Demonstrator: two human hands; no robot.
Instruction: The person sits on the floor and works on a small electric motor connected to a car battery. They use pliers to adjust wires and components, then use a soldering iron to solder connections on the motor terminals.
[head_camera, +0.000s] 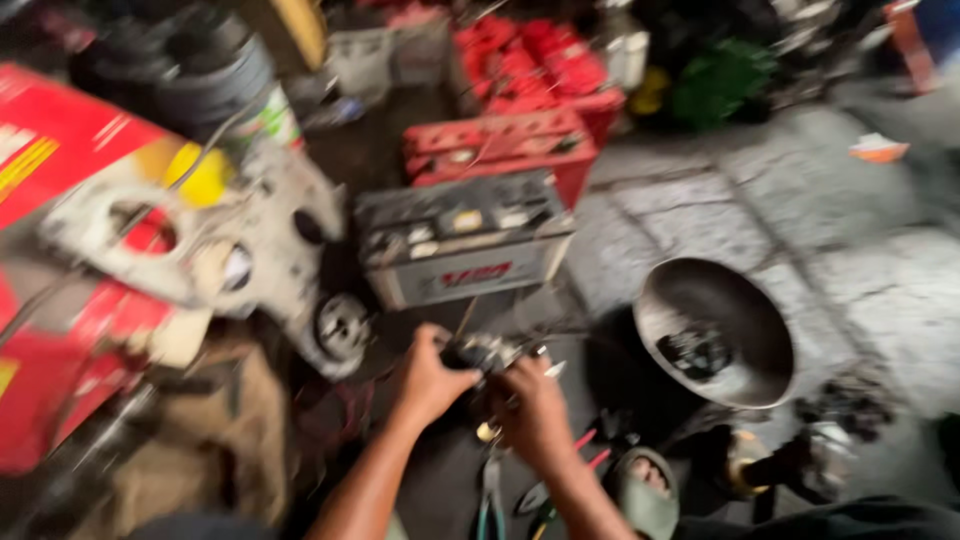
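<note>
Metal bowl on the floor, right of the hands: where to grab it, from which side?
Judging from a blurred frame: take the metal bowl by its rim at the near-left edge, the side closest to the right hand. It is tilted with its open mouth facing up and left, so the thin rim is exposed there. Small dark parts lie inside; keep it level.

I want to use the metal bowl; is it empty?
Not empty: the metal bowl on the floor holds a small dark clump of parts; blur hides what they are.

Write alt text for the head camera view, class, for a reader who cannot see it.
Two bare hands, left hand and right hand, grip a small dark metal part above a cluttered workshop floor. A grey battery and a red battery sit behind; a metal bowl lies right. The picture is blurred.
</note>
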